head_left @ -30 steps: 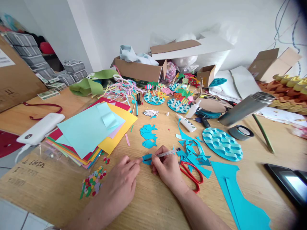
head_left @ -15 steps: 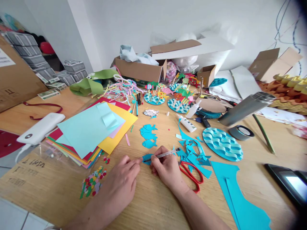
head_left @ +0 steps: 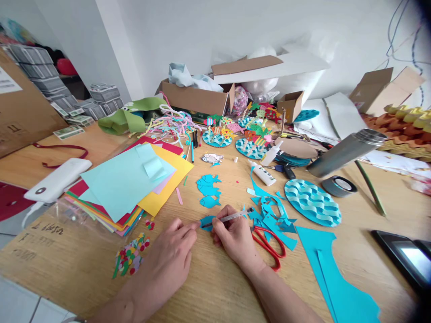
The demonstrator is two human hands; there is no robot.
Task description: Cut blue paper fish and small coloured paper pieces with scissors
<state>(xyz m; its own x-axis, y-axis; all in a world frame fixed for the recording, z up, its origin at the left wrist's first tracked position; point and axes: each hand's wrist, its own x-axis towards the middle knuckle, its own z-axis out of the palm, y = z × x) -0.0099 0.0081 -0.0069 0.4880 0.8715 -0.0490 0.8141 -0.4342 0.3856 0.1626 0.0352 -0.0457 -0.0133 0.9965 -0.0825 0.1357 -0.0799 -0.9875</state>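
A small blue paper fish [head_left: 206,222] lies on the wooden table between my hands, partly covered by fingers. My right hand [head_left: 232,233] grips a slim pale pen [head_left: 235,215], its tip on the fish. At the fish's left end rest the fingertips of my left hand [head_left: 175,246], fingers stretched out and palm down. Just beyond are more blue paper fish [head_left: 209,202] with drawn dark lines. Red-handled scissors [head_left: 271,246] lie right of my right hand, their blades partly under blue paper scraps [head_left: 269,211].
Coloured paper sheets [head_left: 117,179] are stacked at left, with paper dots [head_left: 131,255] nearer. A large blue offcut [head_left: 336,273], a wavy blue disc [head_left: 313,202], a glue bottle [head_left: 263,173] and a metal flask [head_left: 343,152] occupy the right side. Cardboard boxes [head_left: 195,98] stand at the back.
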